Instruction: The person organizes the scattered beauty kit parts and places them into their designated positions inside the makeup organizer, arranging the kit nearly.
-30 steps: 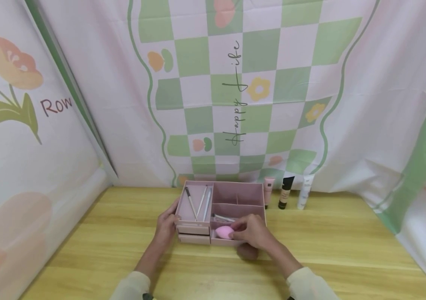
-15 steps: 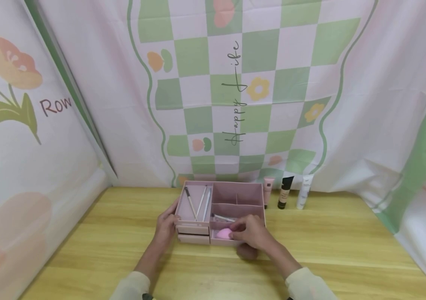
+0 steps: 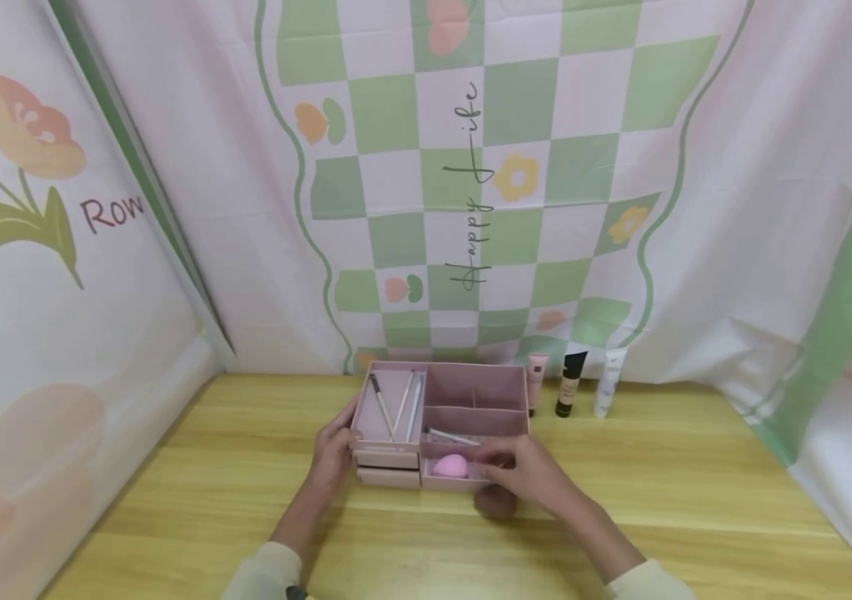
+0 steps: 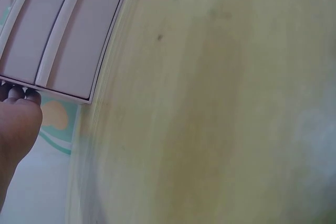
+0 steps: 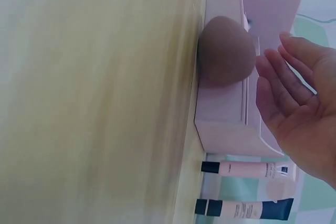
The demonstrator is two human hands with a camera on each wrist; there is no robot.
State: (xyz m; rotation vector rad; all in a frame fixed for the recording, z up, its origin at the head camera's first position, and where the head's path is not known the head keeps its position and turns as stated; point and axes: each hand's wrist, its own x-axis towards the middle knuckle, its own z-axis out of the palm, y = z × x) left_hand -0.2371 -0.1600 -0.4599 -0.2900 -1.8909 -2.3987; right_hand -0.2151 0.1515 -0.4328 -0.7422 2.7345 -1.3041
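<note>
A pink makeup organizer (image 3: 477,408) stands on the table. My left hand (image 3: 332,454) holds its left side, fingers along the wall and thumb at the front corner; the left wrist view shows this hand (image 4: 18,121) beside the drawers. A pink makeup sponge (image 3: 451,466) lies in the front right compartment. Just right of it hovers my right hand (image 3: 523,471), fingers apart from the sponge. The right wrist view shows that hand (image 5: 302,98) with relaxed fingers and nothing in them. A brown egg-shaped makeup sponge (image 5: 226,51) sits before the organizer's front wall.
Several slim brushes (image 3: 394,407) lie in the organizer's left top tray, and a white stick (image 3: 452,436) in a middle compartment. To the right stand a pink tube (image 3: 537,382), a black-topped tube (image 3: 570,385) and a white tube (image 3: 609,383). A patterned curtain (image 3: 396,183) hangs behind.
My right hand has let go of the pink sponge and drawn back slightly to the right. The sponge now rests in the front compartment. My left hand has not moved.
</note>
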